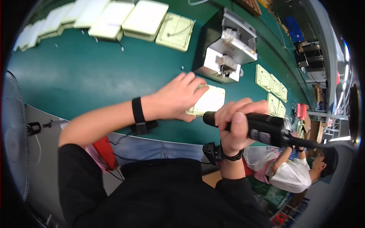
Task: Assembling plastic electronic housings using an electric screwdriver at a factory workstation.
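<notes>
My left hand [178, 95] reaches over the near middle of the bench and grips the left side of a cream plastic housing [211, 102], fingers on its far edge and thumb near its front corner. In my right hand [237, 123] is a black electric screwdriver [264, 127], my fingers wrapped round its body. Its nose points left, above the front right part of the housing, and a dark cord runs from its right end. The screwdriver's bit cannot be made out. Just behind the housing stands a black and silver screw feeder [213, 57].
Stacked cream housings [146, 17] line the far left of the green bench [95, 72]. One open housing [175, 32] lies beside them. Several cream pieces [272, 81] lie to the right. A person in a white shirt [291, 173] works at the right.
</notes>
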Demonstrator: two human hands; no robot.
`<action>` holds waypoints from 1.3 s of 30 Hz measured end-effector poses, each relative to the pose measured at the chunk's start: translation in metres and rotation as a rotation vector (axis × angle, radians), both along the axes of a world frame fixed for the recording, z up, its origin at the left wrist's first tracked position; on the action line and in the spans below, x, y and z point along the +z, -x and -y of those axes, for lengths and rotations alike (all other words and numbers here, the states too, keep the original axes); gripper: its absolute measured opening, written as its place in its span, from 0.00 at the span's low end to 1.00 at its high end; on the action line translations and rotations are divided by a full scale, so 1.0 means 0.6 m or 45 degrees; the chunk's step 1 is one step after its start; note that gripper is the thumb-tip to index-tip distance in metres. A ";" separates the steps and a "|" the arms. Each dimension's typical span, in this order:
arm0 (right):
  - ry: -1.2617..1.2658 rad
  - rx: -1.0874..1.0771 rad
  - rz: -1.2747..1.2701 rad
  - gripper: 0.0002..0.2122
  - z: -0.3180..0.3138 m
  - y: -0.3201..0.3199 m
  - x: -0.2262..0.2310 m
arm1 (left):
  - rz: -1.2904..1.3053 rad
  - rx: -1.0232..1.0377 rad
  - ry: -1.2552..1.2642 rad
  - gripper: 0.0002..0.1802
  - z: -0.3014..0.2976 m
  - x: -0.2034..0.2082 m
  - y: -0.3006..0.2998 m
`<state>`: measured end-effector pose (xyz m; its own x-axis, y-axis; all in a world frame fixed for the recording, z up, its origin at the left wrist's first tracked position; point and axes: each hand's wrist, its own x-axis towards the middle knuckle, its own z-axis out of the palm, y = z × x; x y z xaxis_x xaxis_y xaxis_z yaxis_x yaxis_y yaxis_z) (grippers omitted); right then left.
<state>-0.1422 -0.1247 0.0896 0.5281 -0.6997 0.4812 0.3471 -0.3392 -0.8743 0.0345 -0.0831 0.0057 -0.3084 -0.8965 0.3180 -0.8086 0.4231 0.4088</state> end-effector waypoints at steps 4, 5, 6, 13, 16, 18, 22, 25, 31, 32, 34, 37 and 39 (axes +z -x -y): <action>-0.148 0.098 0.259 0.10 -0.006 0.030 0.037 | 0.392 0.069 0.059 0.42 -0.049 0.018 0.026; -0.231 0.150 0.357 0.10 -0.003 0.047 0.051 | 0.444 0.069 0.079 0.42 -0.061 0.027 0.027; -0.203 0.142 0.400 0.10 0.001 0.070 0.071 | 0.421 0.083 0.105 0.37 -0.072 0.037 0.031; -0.277 0.107 0.670 0.11 0.022 0.145 0.100 | -0.364 0.913 0.007 0.18 -0.091 0.039 -0.114; -0.367 0.106 0.612 0.11 0.030 0.155 0.095 | -0.839 0.987 -0.132 0.21 -0.030 0.083 -0.135; -0.380 0.128 0.649 0.11 0.029 0.168 0.092 | -1.071 1.003 -0.172 0.23 0.013 0.096 -0.133; -0.424 0.169 0.677 0.11 0.031 0.180 0.078 | -1.429 0.901 -0.337 0.25 0.095 0.061 -0.159; -0.455 0.162 0.660 0.11 0.031 0.194 0.067 | -1.570 0.857 -0.452 0.25 0.100 0.046 -0.170; -0.528 0.116 0.594 0.11 0.061 0.205 0.068 | -0.663 1.003 -0.248 0.19 0.052 0.190 -0.146; -0.523 0.122 0.599 0.11 0.068 0.202 0.070 | -0.430 0.980 -0.029 0.16 0.046 0.234 -0.146; -0.526 0.139 0.590 0.11 0.077 0.197 0.074 | -0.185 0.877 0.464 0.11 0.062 0.341 -0.132; -0.512 0.154 0.589 0.12 0.073 0.200 0.083 | -0.095 0.846 0.943 0.07 0.119 0.524 -0.119; -0.480 0.197 0.628 0.13 0.074 0.188 0.090 | 0.006 0.904 0.998 0.09 0.172 0.607 -0.156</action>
